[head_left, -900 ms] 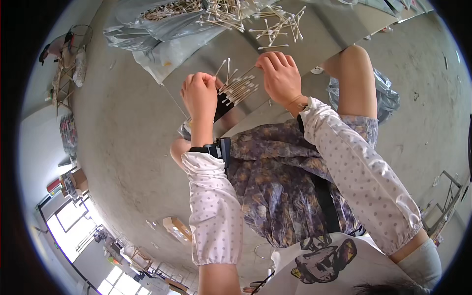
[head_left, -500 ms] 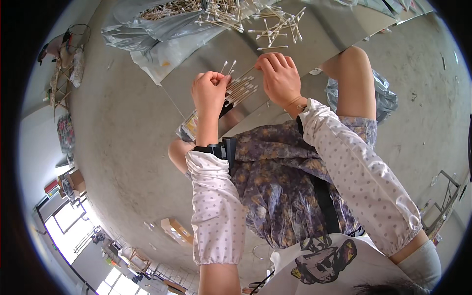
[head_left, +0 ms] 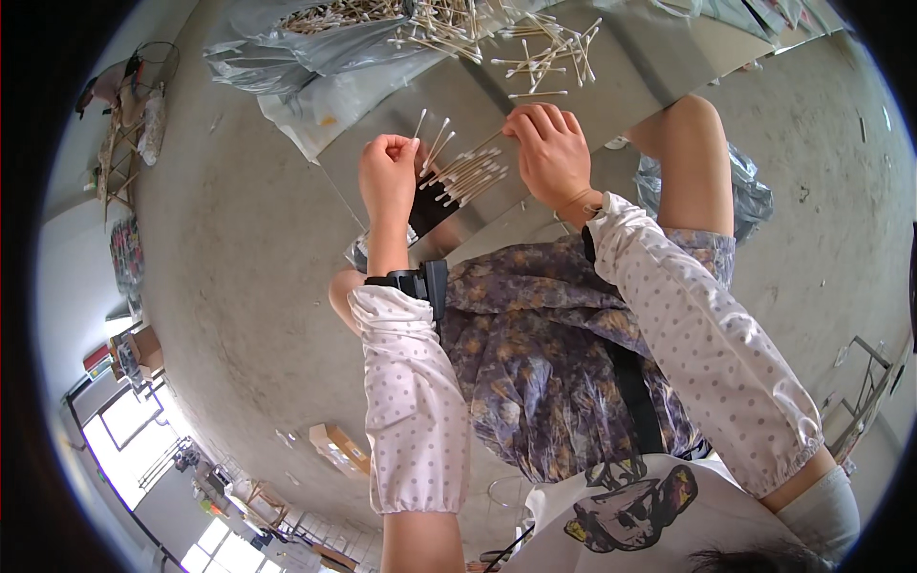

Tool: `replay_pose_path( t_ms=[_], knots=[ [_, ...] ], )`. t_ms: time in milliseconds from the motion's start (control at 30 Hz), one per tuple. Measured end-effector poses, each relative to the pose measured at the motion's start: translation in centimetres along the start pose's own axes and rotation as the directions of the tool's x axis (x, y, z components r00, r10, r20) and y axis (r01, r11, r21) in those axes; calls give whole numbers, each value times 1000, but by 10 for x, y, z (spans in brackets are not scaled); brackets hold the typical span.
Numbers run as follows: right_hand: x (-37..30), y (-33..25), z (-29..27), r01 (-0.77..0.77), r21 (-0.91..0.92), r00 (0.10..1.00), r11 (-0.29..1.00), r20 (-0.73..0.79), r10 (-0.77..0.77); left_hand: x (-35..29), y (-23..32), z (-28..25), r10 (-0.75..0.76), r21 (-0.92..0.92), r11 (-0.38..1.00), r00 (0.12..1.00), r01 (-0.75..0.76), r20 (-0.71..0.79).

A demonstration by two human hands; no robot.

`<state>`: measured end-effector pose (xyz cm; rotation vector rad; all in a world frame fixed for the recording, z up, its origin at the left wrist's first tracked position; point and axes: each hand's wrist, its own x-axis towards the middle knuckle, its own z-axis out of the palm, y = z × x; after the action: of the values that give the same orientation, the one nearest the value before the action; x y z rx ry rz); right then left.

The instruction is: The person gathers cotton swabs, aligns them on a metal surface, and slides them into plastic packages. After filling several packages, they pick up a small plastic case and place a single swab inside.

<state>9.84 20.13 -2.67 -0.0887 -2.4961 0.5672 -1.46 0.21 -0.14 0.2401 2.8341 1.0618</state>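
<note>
Beside the left part of the metal table (head_left: 630, 81), my left hand (head_left: 385, 181) is closed, with a cotton swab (head_left: 420, 122) pinched between thumb and fingertips. Just to its right, more swabs (head_left: 437, 145) lean at a slant. My right hand (head_left: 552, 153) is also closed, its fingertips pinching the end of a swab (head_left: 487, 141) that points down and left. Between the hands lies a row of swabs (head_left: 470, 175), side by side with white tips toward me, partly over a dark patch (head_left: 435, 205). Part of a small printed pack (head_left: 413, 236) shows behind my left wrist.
At the far side, a grey plastic bag (head_left: 358, 48) holds a heap of swabs (head_left: 349, 14). Loose swabs (head_left: 549, 57) lie scattered to its right, one single swab (head_left: 538, 94) nearer me. My knees flank the table, and a dark plastic bag (head_left: 750, 186) sits on the floor at right.
My left hand has moved slightly left, away from the row, with a swab in its pinch. The slanted swabs beside it now stand apart from its fingers. My right hand stays nearly in place.
</note>
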Motion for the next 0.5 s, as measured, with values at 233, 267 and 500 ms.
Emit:
replay_pose_path(
  t_ms=[233,267,500],
  knots=[
    [0,-1,-1,1,22,1000,1000,-9,-1,-3,-1,3,138,10,990,988,-139,72],
    [-1,2,-1,4,-9,1000,1000,7,-4,-7,4,5,136,-29,991,984,-134,114],
    [2,-2,-1,5,6,1000,1000,13,-5,-28,19,-3,183,-40,983,964,-178,194]
  ],
)
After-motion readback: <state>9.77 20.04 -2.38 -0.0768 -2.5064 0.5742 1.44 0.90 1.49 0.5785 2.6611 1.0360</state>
